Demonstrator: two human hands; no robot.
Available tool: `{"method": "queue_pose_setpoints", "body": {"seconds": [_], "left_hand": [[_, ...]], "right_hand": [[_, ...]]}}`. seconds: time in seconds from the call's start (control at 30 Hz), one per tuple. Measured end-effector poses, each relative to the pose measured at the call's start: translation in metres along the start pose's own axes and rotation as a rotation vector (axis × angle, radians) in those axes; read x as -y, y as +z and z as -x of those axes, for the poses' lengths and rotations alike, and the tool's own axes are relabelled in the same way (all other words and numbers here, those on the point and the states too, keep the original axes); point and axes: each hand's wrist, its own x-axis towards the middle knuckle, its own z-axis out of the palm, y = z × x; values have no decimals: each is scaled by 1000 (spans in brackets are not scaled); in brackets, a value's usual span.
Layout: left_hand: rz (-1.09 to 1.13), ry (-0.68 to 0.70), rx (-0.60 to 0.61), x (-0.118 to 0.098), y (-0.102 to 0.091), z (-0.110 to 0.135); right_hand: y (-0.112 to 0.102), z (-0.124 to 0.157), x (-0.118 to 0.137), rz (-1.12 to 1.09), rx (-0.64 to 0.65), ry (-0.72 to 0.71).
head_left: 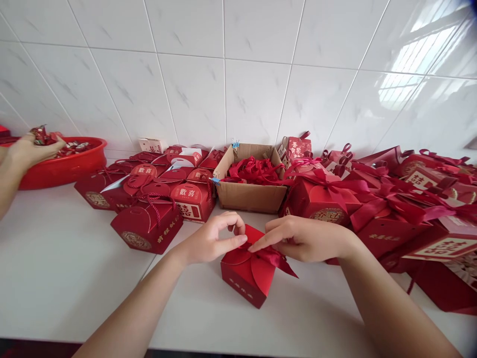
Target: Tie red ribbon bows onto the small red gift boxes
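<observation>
A red gift box (246, 278) with rounded, overlapping top flaps stands on the white table in front of me. A dark red ribbon (278, 259) lies across its top, one tail hanging out to the right. My left hand (214, 238) pinches at the top of the box, thumb and fingertips closed on the ribbon. From the other side, my right hand (298, 238) points its index finger down onto the ribbon's middle. The remaining fingers of that hand curl behind the ribbon and are partly hidden.
Behind the box stands a cardboard box (251, 196) of loose red ribbons (253, 170). Filled gift boxes (147, 226) crowd the left, and ribbon-tied boxes (391, 228) the right. At far left, another person's hand (32, 149) holds wrapped sweets over a red basin (61, 169). A tiled wall rises behind.
</observation>
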Motion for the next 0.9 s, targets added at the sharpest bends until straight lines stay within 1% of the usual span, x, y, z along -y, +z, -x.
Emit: {"method": "queue_pose_setpoints", "body": {"seconds": [0.07,0.13,0.2,0.33,0.53,0.67,0.8,0.9], "left_hand": [[-19,43,8,1,1,0],[-35,67,8,2,1,1],[-46,66,9,3,1,1],[-43,49,24,3,2,1],[-46,27,32,5,2,1],[-57,19,35,5,2,0],[-42,25,17,3,2,-1],[-35,30,25,3,4,-1]], "right_hand": [[-1,0,1,-47,-31,-7],[-1,0,1,-74,-64,30],[-2,0,0,-55,-105,60],[-1,0,-3,32,-158,47],[2,0,-6,104,-181,74],[3,-1,-6,122,-163,90],[3,-2,-6,94,-150,100],[4,-2,-7,54,-120,85]]}}
